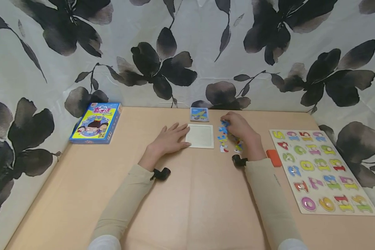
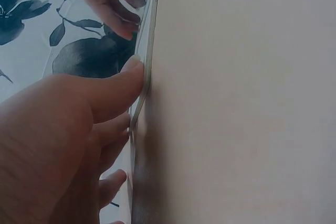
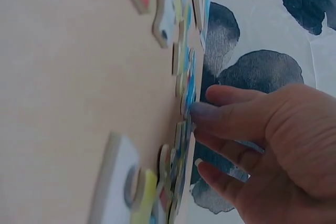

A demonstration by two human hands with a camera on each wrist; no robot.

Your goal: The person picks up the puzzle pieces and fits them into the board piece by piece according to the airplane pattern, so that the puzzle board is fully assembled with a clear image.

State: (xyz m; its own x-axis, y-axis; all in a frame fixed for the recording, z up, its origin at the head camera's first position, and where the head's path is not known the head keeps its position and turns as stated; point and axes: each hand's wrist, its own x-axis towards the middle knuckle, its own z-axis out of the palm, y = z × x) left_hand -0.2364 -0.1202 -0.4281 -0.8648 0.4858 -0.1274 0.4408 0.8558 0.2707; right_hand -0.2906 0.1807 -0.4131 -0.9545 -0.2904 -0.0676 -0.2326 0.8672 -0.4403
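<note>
Resting flat, fingers spread, left hand (image 1: pixel 170 139) touches tray (image 1: pixel 200 136); puzzle pieces (image 1: pixel 224 136) are pinched by right hand (image 1: pixel 239 127).

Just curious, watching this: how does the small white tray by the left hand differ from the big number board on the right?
The white tray is small, roughly square and bare inside; the number board is far larger, oblong and filled with colourful numerals. The left hand rests flat against the tray's edge, while no hand touches the number board. Both lie flat on the table.
</note>
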